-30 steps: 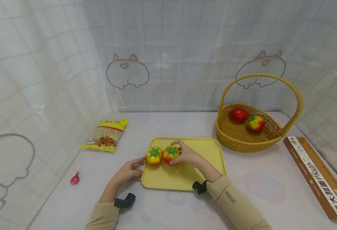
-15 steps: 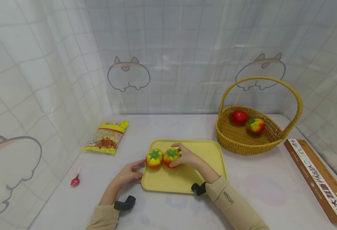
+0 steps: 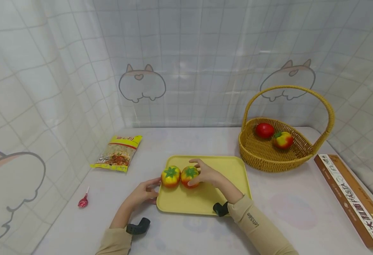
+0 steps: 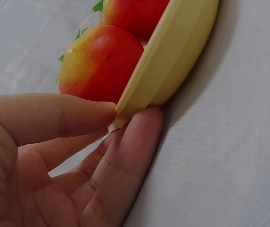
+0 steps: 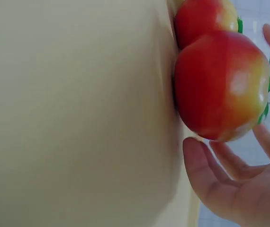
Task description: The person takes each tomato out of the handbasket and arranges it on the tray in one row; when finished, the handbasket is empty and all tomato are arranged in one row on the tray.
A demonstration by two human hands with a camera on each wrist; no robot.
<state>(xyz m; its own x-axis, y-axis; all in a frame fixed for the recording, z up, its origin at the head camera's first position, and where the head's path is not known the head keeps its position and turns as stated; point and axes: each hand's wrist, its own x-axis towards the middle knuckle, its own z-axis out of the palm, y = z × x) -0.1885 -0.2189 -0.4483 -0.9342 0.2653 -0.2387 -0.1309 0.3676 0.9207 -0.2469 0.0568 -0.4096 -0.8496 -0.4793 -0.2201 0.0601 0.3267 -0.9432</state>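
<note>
Two red-and-yellow toy tomatoes with green leafy tops lie side by side on a pale yellow tray (image 3: 186,203), in its left half. My left hand (image 3: 138,194) pinches the tray's left rim; the left wrist view shows fingertips above and below the edge, close to the left tomato (image 4: 102,61). Around the right tomato (image 5: 220,87), my right hand (image 3: 209,175) has its fingers spread. In the right wrist view the thumb tip lies just beside that tomato and a raised finger stands apart from it. Whether any hidden fingertip touches it I cannot tell.
At the back right stands a wicker basket (image 3: 263,163) with a tall handle, holding a red fruit (image 3: 264,130) and a red-yellow one (image 3: 283,140). A long pasta box (image 3: 352,202) lies at right. A food packet (image 3: 118,154) and a lollipop (image 3: 83,202) lie at left.
The head view has tilted slightly, so everything sits a little lower in the picture. Both hands, the tray and the tomatoes keep nearly the same places.
</note>
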